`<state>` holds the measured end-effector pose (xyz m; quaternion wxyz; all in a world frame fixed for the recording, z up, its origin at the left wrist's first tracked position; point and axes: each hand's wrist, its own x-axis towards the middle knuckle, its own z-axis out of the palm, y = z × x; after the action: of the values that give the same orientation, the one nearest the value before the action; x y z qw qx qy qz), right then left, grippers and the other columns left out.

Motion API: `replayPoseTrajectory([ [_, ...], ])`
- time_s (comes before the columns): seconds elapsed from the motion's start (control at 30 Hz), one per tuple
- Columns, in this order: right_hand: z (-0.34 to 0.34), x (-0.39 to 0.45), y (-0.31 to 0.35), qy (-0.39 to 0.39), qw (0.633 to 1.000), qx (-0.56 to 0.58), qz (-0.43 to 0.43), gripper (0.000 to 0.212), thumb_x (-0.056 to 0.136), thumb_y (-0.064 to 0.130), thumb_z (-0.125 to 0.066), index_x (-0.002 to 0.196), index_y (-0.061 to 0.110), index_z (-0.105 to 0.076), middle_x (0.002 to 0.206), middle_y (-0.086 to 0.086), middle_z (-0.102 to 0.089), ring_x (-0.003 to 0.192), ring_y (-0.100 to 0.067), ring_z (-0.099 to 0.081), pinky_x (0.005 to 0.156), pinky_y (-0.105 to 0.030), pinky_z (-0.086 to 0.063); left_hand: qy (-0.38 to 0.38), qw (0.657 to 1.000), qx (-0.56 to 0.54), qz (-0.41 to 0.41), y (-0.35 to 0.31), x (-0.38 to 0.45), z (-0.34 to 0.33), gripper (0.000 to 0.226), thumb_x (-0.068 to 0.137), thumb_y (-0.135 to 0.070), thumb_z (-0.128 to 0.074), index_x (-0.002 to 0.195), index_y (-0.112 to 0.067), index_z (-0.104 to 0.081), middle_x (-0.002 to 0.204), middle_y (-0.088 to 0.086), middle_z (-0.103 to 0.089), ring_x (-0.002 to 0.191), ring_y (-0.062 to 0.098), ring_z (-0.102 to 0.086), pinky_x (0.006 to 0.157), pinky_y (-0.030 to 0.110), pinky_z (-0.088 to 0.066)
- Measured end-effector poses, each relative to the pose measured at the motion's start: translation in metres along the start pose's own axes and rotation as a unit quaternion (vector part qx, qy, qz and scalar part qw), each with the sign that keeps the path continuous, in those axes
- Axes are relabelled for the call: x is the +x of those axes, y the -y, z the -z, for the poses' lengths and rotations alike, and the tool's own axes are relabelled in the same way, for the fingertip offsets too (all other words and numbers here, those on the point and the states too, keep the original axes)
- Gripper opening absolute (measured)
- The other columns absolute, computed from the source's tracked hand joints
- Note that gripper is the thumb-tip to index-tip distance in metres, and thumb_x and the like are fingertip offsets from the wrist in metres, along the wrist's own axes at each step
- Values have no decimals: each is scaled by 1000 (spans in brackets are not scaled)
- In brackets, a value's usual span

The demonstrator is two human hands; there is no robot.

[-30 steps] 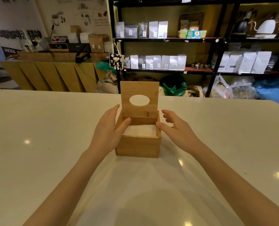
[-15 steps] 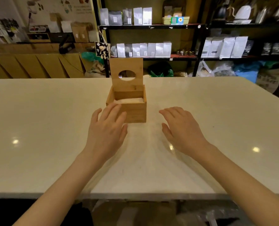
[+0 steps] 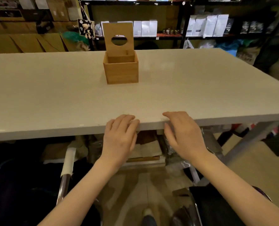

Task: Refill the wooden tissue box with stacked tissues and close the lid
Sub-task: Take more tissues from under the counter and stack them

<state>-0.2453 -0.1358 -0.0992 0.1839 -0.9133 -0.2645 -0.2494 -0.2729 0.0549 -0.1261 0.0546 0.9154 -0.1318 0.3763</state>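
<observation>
The tissue box [image 3: 121, 69] now sits well ahead of both hands, lid [image 3: 118, 39] upright; a second ago they were on its sides. The left hand [image 3: 120, 139] and right hand [image 3: 183, 136], empty and spread, have drawn back to the surface [image 3: 54, 95] edge. Closing remains. Nothing blocks the reach; shelves [image 3: 168, 35] stand behind.

The wooden tissue box [image 3: 120, 70] stands alone on the pale table [image 3: 54, 98], its lid [image 3: 118, 39] upright at the back with the oval hole showing shelves behind. Both hands are empty, fingers spread (palms down): the left hand [image 3: 120, 139] and right hand [image 3: 183, 135] reach the table's near edge, well apart from the box.
</observation>
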Motion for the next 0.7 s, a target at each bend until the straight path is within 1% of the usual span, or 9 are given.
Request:
replayPoseTrajectory([
  [0.07,-11,-26,0,-32,999,9,5,30,85,14,-51,110,1,-61,96,-12,-69,92,-23,-61,79,-33,-50,-16,1000,-8,-19,-6,-25,-9,27,83,-16,-50,103,-7,-66,105,12,-71,104,23,-55,85,36,-40],
  [0.13,-26,-48,-2,-18,1000,-12,-10,32,84,13,-52,114,2,-59,102,-12,-68,97,-24,-61,85,-33,-49,23,1000,1,-13,-11,-44,-21,31,82,-17,-49,105,-8,-68,108,10,-71,107,22,-54,87,36,-39],
  [0.27,-62,-77,-9,66,996,-35,-53,41,83,19,-46,121,4,-55,113,-11,-66,106,-25,-60,91,-36,-48,191,980,22,56,-14,-77,-54,41,81,-23,-48,119,-12,-59,120,7,-65,111,24,-59,92,37,-36],
  [0.33,-80,-84,-15,106,990,-50,-81,44,83,23,-42,121,5,-56,115,-10,-66,108,-25,-60,92,-36,-48,276,956,22,96,-16,-90,-71,49,78,-25,-56,125,-12,-55,126,8,-62,116,25,-58,94,41,-43],
  [0.4,-103,-89,-22,153,980,-66,-104,46,84,27,-39,121,6,-58,116,-9,-66,109,-25,-61,92,-37,-49,352,926,10,134,-18,-101,-86,56,83,-26,-54,136,-11,-43,141,10,-49,130,27,-46,103,45,-38],
  [0.47,-132,-93,-31,193,971,-78,-118,45,84,27,-45,122,8,-57,119,-9,-66,112,-26,-61,94,-41,-47,415,897,2,155,-17,-110,-106,56,96,-29,-33,147,-14,-16,156,7,-19,144,23,-16,116,44,-16],
  [0.57,-173,-94,-44,264,952,-75,-135,55,84,26,-58,135,10,-45,134,-11,-56,127,-27,-49,108,-45,-30,441,884,-4,155,-14,-120,-140,55,99,-31,-22,148,-18,0,159,4,-1,146,20,1,118,41,-3],
  [0.63,-200,-92,-58,291,945,-68,-132,58,92,28,-46,144,12,-27,149,-10,-37,140,-24,-29,114,-40,-5,456,874,-29,163,-7,-123,-163,56,99,-32,-23,148,-19,0,159,4,-3,146,20,0,118,41,-3],
  [0.7,-224,-87,-72,298,944,-73,-121,58,96,29,-36,147,14,-13,156,-7,-22,145,-22,-13,109,-37,11,472,868,-29,154,1,-122,-189,56,99,-31,-26,148,-19,-1,159,3,-1,146,21,1,118,43,-4],
])
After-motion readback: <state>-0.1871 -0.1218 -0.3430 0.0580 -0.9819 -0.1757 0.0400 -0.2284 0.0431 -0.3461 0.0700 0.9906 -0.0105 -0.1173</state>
